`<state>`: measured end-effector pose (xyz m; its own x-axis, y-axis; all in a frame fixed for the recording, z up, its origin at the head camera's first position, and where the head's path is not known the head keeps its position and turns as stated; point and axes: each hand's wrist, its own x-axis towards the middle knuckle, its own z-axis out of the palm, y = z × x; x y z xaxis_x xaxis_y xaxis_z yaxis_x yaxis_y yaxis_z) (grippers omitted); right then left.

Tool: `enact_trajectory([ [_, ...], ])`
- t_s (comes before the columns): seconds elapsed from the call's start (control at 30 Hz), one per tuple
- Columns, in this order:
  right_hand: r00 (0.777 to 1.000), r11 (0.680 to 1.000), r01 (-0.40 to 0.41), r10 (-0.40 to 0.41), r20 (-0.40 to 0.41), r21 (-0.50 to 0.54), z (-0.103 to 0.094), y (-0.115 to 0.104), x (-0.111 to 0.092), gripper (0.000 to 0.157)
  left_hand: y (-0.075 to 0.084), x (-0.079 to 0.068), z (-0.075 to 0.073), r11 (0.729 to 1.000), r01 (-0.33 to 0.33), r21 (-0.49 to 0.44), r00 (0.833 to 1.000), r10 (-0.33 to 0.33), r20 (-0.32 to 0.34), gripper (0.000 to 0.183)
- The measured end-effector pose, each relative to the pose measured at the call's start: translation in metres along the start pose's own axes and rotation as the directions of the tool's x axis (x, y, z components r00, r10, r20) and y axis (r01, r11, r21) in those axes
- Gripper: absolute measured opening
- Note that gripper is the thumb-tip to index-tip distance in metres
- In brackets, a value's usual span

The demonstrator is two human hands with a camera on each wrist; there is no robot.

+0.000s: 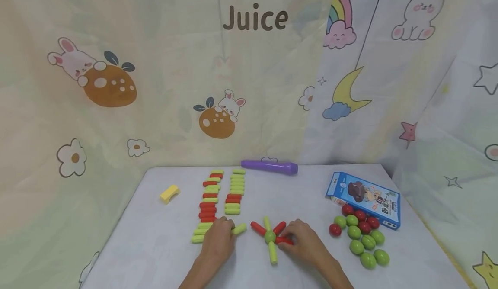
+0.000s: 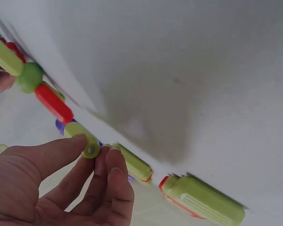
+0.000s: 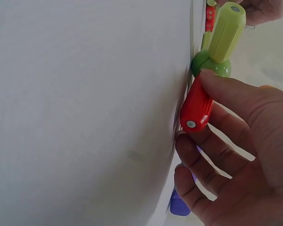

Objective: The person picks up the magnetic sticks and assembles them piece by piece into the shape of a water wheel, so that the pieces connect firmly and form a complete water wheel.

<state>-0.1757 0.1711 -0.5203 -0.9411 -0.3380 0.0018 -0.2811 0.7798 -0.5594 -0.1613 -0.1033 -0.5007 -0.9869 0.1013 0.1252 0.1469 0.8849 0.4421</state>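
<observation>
In the head view a green ball lies at the table's front middle, with red and light green rods standing out from it like a star. My right hand pinches the red rod on its right side between thumb and fingers; that rod's inner end meets the ball in the right wrist view. Left of the star, my left hand holds a loose light green rod between thumb and fingertips. A round metal disc shows in this rod's near end. The left hand covers part of the rows of rods.
Two columns of red and light green rods lie left of the star. A yellow arched block is farther left, and a purple tapered stick lies at the back edge. Red and green balls cluster at right beside a blue box.
</observation>
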Motion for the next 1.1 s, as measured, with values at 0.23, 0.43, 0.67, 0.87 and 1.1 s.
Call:
enact_trajectory([
  [0.23, 1.0, 1.0, -0.025, 0.025, -0.003, 0.012, 0.0, -0.003, -0.001, 0.018, 0.009, -0.007, -0.006, 0.997, 0.016, -0.071, 0.995, -0.009, 0.096, 0.016],
  [0.43, 0.999, 0.999, -0.042, 0.042, 0.01, 0.021, 0.0, -0.005, -0.001, 0.018, 0.014, -0.008, -0.006, 0.995, 0.043, -0.09, 0.99, -0.03, 0.141, 0.016],
  [0.67, 0.999, 0.999, -0.041, 0.041, 0.009, 0.03, 0.0, -0.006, -0.002, 0.018, 0.018, -0.009, -0.003, 0.989, 0.052, -0.137, 0.989, -0.032, 0.147, 0.014],
  [0.87, 0.999, 0.998, -0.047, 0.046, 0.002, 0.047, 0.001, -0.006, -0.003, 0.018, 0.019, -0.01, 0.001, 0.991, 0.027, -0.133, 0.991, -0.009, 0.134, 0.011],
  [1.1, 0.999, 0.998, -0.051, 0.051, 0.005, 0.047, 0.001, -0.007, -0.003, 0.017, 0.025, -0.008, 0.006, 0.99, 0.049, -0.135, 0.988, -0.028, 0.153, 0.011],
])
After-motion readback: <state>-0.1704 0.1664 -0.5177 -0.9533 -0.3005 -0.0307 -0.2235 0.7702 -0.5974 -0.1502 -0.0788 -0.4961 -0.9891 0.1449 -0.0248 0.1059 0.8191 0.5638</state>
